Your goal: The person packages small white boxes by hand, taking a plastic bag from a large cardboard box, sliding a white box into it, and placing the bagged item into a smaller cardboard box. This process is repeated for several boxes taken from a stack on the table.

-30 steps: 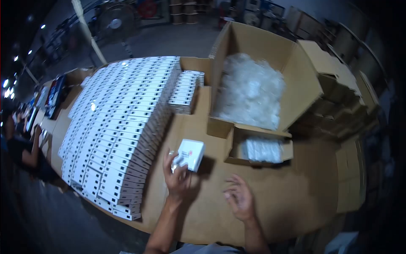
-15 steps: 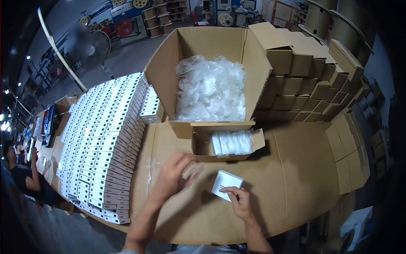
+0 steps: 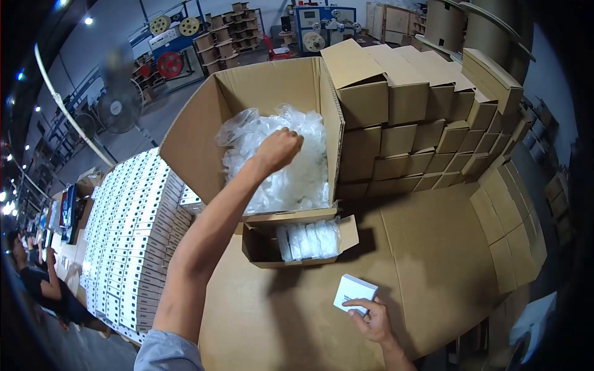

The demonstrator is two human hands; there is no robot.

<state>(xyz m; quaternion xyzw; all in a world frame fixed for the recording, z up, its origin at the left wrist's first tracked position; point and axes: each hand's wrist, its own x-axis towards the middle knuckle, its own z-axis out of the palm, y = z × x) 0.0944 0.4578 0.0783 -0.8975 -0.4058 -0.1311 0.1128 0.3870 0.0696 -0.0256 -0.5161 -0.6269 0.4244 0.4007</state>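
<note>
Workshop with reels (image 3: 223, 46), a blue machine (image 3: 328, 28) and a fan (image 3: 117, 111) beyond a cardboard-covered table (image 3: 433, 247); at the far left, 1 other person (image 3: 46, 284) is at work. The right hand (image 3: 373, 320) has its fingers closed on the near side of 1 white box (image 3: 354, 289), with dark print on the upper face; the box lies to the front and right of the small carton (image 3: 263, 241), apart from it. The left hand (image 3: 279, 150), fingers curled, is over the clear bags (image 3: 278, 185) inside the large carton (image 3: 195, 130); whether it grips a bag cannot be told at this angle. The small carton stands directly before the large carton and contains a row of wrapped packs (image 3: 309, 240), its left end unfilled. White boxes form a long stack (image 3: 124, 235) along the left side; brown cartons (image 3: 408, 123) are piled to the right of the large carton.
</note>
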